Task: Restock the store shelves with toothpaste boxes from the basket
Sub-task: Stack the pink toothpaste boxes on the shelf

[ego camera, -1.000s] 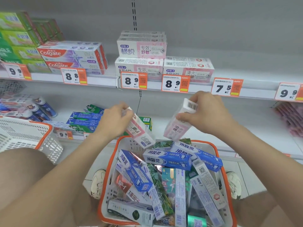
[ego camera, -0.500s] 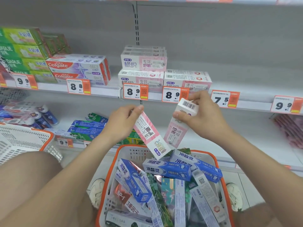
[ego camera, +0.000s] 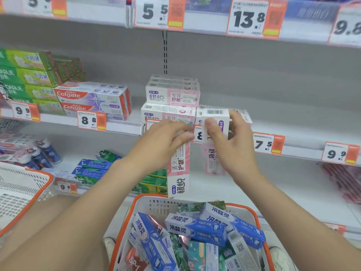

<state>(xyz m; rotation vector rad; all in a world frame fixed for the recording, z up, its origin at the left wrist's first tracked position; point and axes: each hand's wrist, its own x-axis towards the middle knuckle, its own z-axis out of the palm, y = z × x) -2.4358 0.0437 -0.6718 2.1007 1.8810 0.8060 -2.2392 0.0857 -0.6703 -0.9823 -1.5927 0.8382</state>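
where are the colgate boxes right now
In the head view, the Colgate boxes sit left of centre on the middle shelf, between the green boxes and the pink-and-white stack, above the 8.8 price tag.

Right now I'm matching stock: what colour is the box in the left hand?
The box is pink and white; the head view shows it.
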